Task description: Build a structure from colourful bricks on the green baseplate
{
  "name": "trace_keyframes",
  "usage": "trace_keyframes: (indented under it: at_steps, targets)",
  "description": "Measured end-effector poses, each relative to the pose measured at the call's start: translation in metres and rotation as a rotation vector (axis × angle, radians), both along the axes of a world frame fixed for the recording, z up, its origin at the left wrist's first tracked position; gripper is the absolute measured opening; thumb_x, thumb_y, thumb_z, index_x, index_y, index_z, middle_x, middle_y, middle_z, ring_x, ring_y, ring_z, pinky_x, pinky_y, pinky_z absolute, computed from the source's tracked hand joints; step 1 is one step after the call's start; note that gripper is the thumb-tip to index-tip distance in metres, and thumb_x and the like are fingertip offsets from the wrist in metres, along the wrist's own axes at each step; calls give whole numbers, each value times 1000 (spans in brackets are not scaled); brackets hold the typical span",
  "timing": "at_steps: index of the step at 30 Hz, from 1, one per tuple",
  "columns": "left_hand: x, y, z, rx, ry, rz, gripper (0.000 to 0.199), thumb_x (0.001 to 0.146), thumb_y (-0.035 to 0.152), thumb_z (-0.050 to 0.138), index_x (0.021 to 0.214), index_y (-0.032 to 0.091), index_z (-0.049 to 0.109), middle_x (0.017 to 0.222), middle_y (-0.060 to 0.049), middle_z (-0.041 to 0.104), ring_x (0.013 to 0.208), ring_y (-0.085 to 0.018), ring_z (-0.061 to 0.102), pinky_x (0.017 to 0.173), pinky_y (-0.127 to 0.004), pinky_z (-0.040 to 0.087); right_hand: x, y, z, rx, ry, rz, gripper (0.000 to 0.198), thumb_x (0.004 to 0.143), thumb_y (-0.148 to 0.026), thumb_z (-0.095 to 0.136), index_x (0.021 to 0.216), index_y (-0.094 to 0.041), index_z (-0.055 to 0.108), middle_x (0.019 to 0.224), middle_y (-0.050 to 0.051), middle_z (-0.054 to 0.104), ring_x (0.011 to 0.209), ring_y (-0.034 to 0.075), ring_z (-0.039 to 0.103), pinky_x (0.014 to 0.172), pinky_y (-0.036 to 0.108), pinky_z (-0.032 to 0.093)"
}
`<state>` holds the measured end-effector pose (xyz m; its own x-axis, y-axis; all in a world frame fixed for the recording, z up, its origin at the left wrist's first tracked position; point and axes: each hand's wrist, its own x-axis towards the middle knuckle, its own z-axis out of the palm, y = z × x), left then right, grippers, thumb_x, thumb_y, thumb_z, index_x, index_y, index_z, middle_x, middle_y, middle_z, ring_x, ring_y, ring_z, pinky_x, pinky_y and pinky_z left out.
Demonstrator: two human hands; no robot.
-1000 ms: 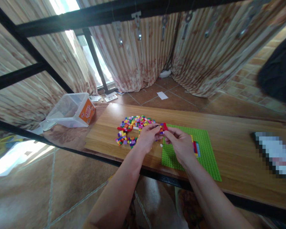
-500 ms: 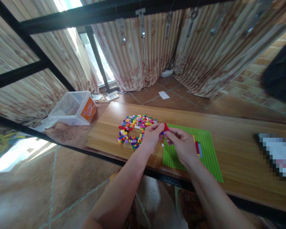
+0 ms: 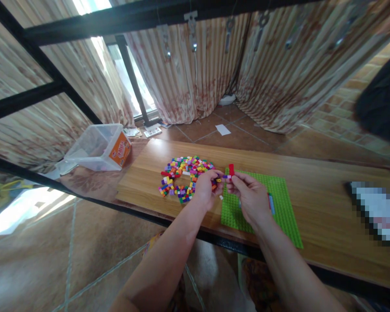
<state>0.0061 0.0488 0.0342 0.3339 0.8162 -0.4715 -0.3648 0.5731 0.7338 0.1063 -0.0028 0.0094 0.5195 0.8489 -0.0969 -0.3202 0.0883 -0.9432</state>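
Note:
My left hand [image 3: 207, 187] is closed at the near right side of a heap of mixed toy bricks [image 3: 190, 162], its fingertips on small dark and yellow bricks [image 3: 218, 178]. Across from it, my right hand [image 3: 249, 190] pinches a red toy brick [image 3: 231, 169], which points up above the thumb and fingertips. A small purple brick [image 3: 226, 177] bridges the gap between both sets of fingers; whether it is joined to the red one is too small to tell. Below the right hand lies a green studded baseplate [image 3: 279, 216], with red and light-blue bricks [image 3: 271, 203] partly hidden behind the wrist.
One white brick [image 3: 221, 197] lies beside the baseplate's left edge. A clear plastic bin [image 3: 95, 149] with an orange label stands left of the wooden board [image 3: 143, 186]. A blurred-out device [image 3: 377, 212] lies at the right. A black metal bar [image 3: 133, 24] crosses overhead.
The red brick has swung upright and stands higher over my right fingertips. My fingertips have drawn slightly apart, so the purple and yellow bricks between them show more.

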Motion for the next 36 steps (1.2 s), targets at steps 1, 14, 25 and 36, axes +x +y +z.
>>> trace_keyframes:
  at_steps: [1,14,25,36]
  targets:
    - [-1,-1,0,16,-20,-23,15,70,28,60,68,13,59,59,1,54,44,-5,42,40,-17,24,1,0,0,-1,-9,-10,33,63,-40,81,86,-19,72,69,1,71,56,11,61,52,25,50]
    - [1,-6,-11,312,56,-167,21,72,29,72,68,13,60,47,7,43,44,-4,33,46,-19,23,2,0,0,-4,-172,-57,27,65,-37,78,84,-19,73,67,1,70,54,12,57,51,27,48]
    - [-17,8,-9,404,214,-145,12,72,24,67,67,14,63,52,5,48,47,-6,37,48,-19,25,9,-4,11,3,75,11,32,62,-32,83,91,-21,75,68,-1,71,53,8,57,49,21,47]
    - [-80,46,-12,788,1178,-147,13,77,16,61,73,16,73,68,-2,68,67,-16,58,69,-26,44,29,-12,17,-19,86,-67,23,62,-28,83,83,-21,76,72,0,71,57,7,59,49,17,48]
